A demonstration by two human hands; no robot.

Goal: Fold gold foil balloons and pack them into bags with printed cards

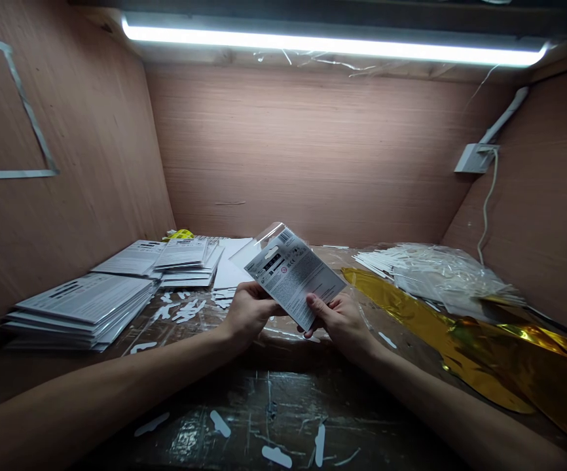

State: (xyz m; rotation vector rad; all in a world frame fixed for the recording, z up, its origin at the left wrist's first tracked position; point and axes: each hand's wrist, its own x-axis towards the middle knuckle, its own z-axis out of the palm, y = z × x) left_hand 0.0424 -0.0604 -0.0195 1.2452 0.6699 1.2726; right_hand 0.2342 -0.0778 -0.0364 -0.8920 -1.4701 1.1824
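A flat printed package card [298, 278] with a hang hole, a barcode and small text is held tilted above the middle of the bench. Clear plastic [264, 239] sticks out past its upper left edge. My left hand [250, 311] is closed on the card's lower left side, its fingers partly hidden behind it. At the lower right corner my right hand [340, 320] pinches the card, thumb on the printed face. Left of the hands lie white hang-tab cutouts [190, 311] and white sheets [232, 261].
Stacks of printed packs [84, 301] stand at the left, with more packs [185, 255] behind. At the right lie gold foil [411, 314] and a heap of clear plastic bags [440, 268]. Loose white tabs [277, 456] dot the front. Wooden walls [293, 150] enclose the bench under a tube light [332, 44].
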